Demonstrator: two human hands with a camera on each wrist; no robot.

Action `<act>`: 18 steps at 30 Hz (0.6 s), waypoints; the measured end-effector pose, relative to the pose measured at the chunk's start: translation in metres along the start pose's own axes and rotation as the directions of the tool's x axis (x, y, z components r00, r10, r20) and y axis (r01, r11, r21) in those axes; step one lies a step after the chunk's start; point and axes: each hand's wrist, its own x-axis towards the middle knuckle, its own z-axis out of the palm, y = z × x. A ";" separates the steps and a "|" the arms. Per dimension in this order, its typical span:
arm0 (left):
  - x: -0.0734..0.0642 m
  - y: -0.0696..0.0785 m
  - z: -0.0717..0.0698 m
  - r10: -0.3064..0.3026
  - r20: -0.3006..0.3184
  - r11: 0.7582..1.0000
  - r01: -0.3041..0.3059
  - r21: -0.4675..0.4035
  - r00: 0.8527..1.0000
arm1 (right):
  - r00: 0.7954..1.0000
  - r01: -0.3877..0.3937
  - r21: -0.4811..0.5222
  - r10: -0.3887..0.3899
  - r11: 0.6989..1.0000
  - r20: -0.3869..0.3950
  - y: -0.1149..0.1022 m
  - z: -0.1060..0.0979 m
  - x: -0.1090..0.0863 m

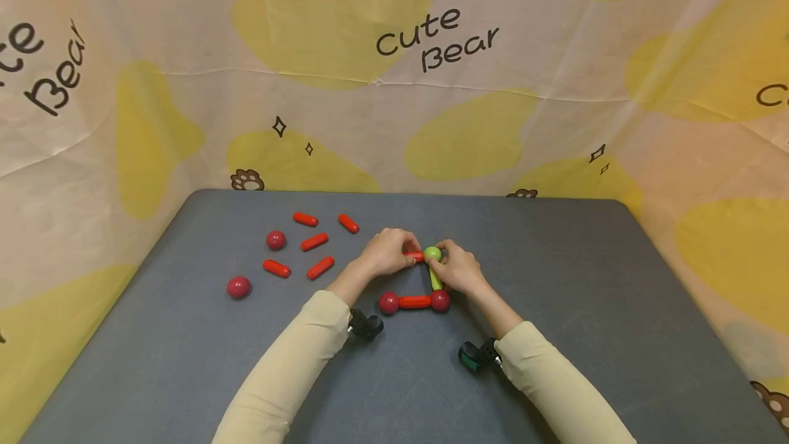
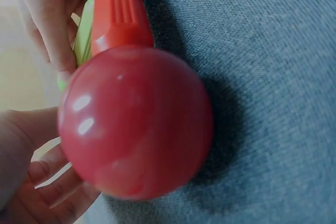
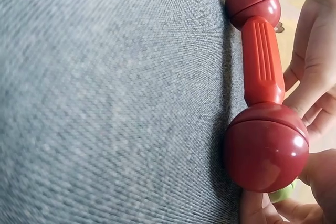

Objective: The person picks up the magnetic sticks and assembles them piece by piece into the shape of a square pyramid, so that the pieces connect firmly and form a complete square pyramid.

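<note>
My left hand (image 1: pixel 388 252) pinches a short red rod (image 1: pixel 414 256) whose right end meets a light green ball (image 1: pixel 433 253). Thumb and fingers of my right hand (image 1: pixel 459 268) hold that green ball. From it a green rod (image 1: pixel 436 278) runs toward me to a dark red ball (image 1: pixel 440 301). Another red rod (image 1: pixel 416 302) joins this ball to a second dark red ball (image 1: pixel 389 303) on the left. In the left wrist view, the near red ball (image 2: pixel 136 124) hides part of the left hand. The right wrist view shows the joined red rod (image 3: pixel 262 61) lying on the tabletop.
Several loose red rods (image 1: pixel 314 242) lie on the grey table (image 1: pixel 555 279) to the left of my hands. Two dark red balls (image 1: pixel 276 240) are beside them, one nearer me. A patterned cloth (image 1: pixel 345 108) hangs behind the table and at both sides.
</note>
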 end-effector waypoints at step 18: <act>-0.058 -0.025 -0.056 0.018 -0.156 0.995 -0.033 -0.093 0.988 | 0.999 -0.026 0.061 0.025 0.998 0.025 0.004 0.001 -0.001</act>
